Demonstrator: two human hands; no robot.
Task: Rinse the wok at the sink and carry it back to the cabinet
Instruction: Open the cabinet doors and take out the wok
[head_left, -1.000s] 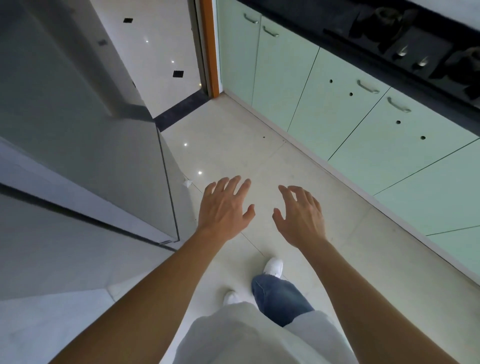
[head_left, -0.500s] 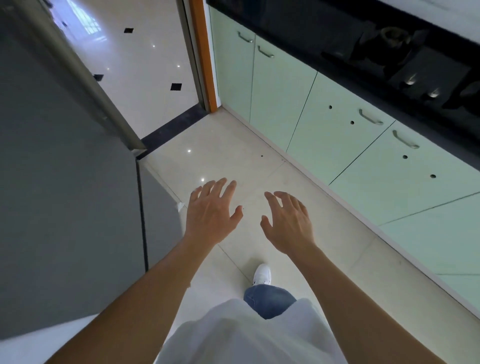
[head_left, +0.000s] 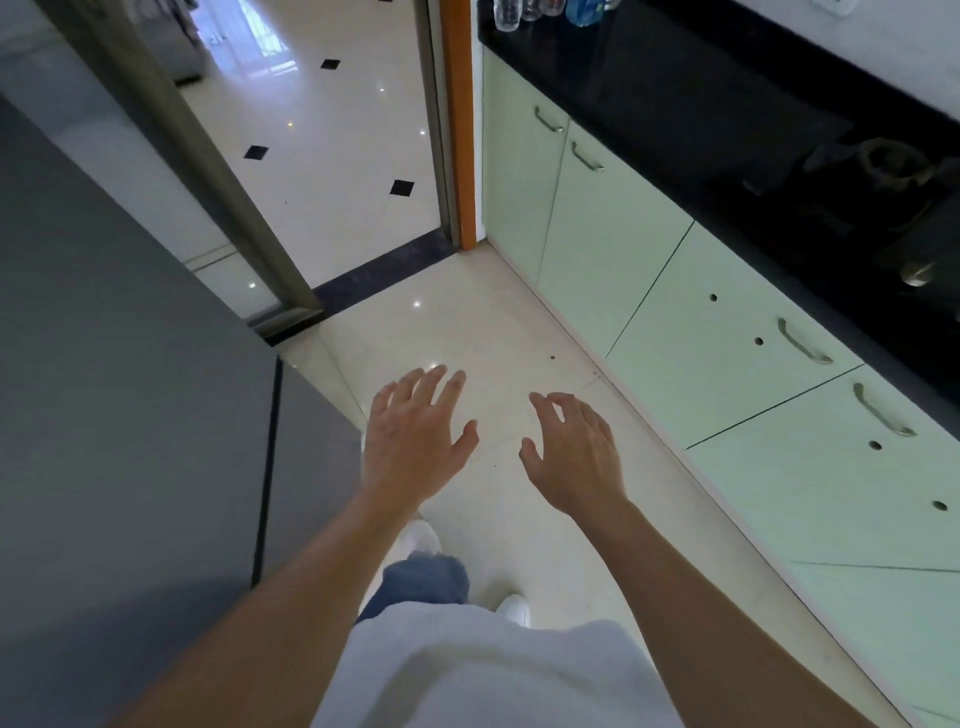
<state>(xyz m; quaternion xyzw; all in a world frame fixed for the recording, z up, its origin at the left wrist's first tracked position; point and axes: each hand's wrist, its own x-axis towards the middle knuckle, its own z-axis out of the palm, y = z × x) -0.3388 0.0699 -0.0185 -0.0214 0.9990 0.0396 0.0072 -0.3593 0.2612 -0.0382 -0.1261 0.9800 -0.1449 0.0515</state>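
Left hand (head_left: 413, 441) and right hand (head_left: 574, 457) hang released, fingers spread, holding nothing above the floor (head_left: 467, 332). No wok shows; cabinet doors (head_left: 727, 332) along the floor's right edge stay closed. Opening the wrong door could waste time.

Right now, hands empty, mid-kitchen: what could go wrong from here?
1. No wok or sink is in view, and the left hand and right hand hold nothing. The person faces the doorway, so the task may drift off course.
2. The glossy floor looks slick; drips from a rinsed wok could cause a slip.
3. The aisle between the grey fridge and the green cabinets is narrow, and the cabinet handles stick out; a carried wok might knock them.
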